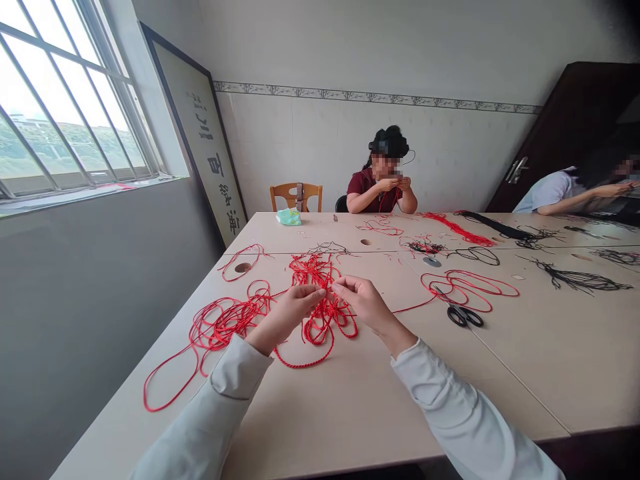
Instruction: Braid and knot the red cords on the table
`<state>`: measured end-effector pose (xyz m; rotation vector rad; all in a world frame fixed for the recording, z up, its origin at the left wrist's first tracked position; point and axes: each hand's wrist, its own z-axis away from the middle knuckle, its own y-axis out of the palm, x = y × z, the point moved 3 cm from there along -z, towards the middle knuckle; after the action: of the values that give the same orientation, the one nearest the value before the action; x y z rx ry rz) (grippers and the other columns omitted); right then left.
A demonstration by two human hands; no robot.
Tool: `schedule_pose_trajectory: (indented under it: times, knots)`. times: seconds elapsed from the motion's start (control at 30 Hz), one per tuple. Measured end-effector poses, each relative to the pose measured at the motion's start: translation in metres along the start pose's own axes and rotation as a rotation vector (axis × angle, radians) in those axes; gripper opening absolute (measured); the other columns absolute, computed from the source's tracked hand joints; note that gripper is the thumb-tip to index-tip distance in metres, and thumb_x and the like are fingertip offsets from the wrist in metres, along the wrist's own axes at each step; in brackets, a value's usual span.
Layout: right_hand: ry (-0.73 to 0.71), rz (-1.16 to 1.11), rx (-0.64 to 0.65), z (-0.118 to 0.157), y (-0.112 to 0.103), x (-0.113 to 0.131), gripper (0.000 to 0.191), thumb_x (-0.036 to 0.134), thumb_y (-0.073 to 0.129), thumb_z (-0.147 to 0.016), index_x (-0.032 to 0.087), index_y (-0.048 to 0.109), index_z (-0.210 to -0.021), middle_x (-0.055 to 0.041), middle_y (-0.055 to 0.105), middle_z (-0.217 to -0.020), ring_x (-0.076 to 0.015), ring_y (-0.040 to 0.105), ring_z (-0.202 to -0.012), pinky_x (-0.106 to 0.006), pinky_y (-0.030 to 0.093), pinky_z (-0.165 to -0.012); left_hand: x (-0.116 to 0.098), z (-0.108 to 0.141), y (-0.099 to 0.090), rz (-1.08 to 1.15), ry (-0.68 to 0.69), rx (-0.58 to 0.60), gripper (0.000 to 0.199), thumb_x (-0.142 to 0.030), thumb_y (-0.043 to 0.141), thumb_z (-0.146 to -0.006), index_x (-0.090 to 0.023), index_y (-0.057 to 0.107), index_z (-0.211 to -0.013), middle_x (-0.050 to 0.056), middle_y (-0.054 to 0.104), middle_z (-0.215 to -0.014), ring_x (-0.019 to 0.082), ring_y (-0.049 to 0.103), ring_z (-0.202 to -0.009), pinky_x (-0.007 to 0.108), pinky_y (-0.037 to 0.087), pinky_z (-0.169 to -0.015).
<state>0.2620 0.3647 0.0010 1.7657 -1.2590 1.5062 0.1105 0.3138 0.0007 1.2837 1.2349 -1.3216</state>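
Note:
My left hand (293, 315) and my right hand (363, 303) meet above a tangled red braided-cord knotwork (320, 280), their fingertips pinching its cord near the middle. Under and beyond the hands, the knotwork spreads in several loops on the tabletop. A long bundle of thin red cord (223, 325) lies in loose coils to the left of my left hand. A single red strand runs right from the knotwork, past my right hand, to looped red cord (470, 288). Black-handled scissors (464, 315) lie just beyond those loops.
The pale wooden table (380, 407) has round holes and seams between its panels. Black cord bundles (580, 280) and red cord lie farther off. Co-workers sit at the far side and right, their hands raised. A window is at the left.

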Motion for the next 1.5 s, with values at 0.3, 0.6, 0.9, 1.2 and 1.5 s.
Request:
schedule_pose_trajectory:
  times: [0.3,0.6,0.9,1.2,1.5]
  knots:
    - [0.163,-0.193,0.257,0.003,0.009,-0.006,0.034,0.050,0.064,-0.078,0.017,0.057,-0.073,0.0053,0.036,-0.061,-0.0085,0.025,-0.053,-0.025,0.020,-0.048,-0.005,0.003,-0.005,0.286,-0.014,-0.019,0.033,-0.043,0.072,-0.076,-0.014,0.058,-0.070,-0.005,0.036,-0.062,0.006,0.025,-0.054,0.020,0.024,-0.050]
    - [0.176,-0.278,0.287,0.002,0.013,-0.010,0.032,0.046,0.071,-0.075,0.015,0.066,-0.082,0.0058,0.036,-0.059,-0.0071,0.021,-0.052,-0.025,0.014,-0.047,-0.002,0.002,-0.010,0.363,-0.050,0.022,0.025,-0.036,0.074,-0.076,-0.013,0.063,-0.074,0.000,0.051,-0.070,0.007,0.044,-0.063,0.020,0.038,-0.062]
    - [0.179,-0.331,0.232,0.002,0.014,-0.011,0.035,0.044,0.078,-0.067,0.015,0.066,-0.083,0.0039,0.050,-0.065,-0.0060,0.031,-0.051,-0.024,0.025,-0.048,-0.003,0.002,-0.012,0.305,-0.066,-0.003,0.027,-0.036,0.076,-0.073,-0.013,0.063,-0.072,-0.002,0.048,-0.066,0.005,0.034,-0.054,0.019,0.025,-0.048]
    - [-0.022,-0.141,-0.047,-0.003,0.003,-0.007,0.030,0.047,0.067,-0.079,0.017,0.063,-0.079,0.0053,0.042,-0.060,-0.0076,0.030,-0.052,-0.023,0.026,-0.049,0.000,0.000,-0.012,0.328,-0.077,-0.009,0.027,-0.033,0.078,-0.070,-0.012,0.061,-0.068,-0.001,0.049,-0.066,0.006,0.039,-0.058,0.020,0.034,-0.056]
    - [-0.020,-0.113,-0.102,-0.003,-0.001,-0.002,0.029,0.046,0.066,-0.078,0.017,0.061,-0.076,0.0056,0.037,-0.059,-0.0080,0.025,-0.052,-0.024,0.023,-0.048,0.001,0.000,-0.012,0.483,-0.069,0.049,0.023,-0.028,0.078,-0.071,-0.010,0.065,-0.072,-0.002,0.044,-0.065,0.004,0.032,-0.055,0.015,0.026,-0.046]
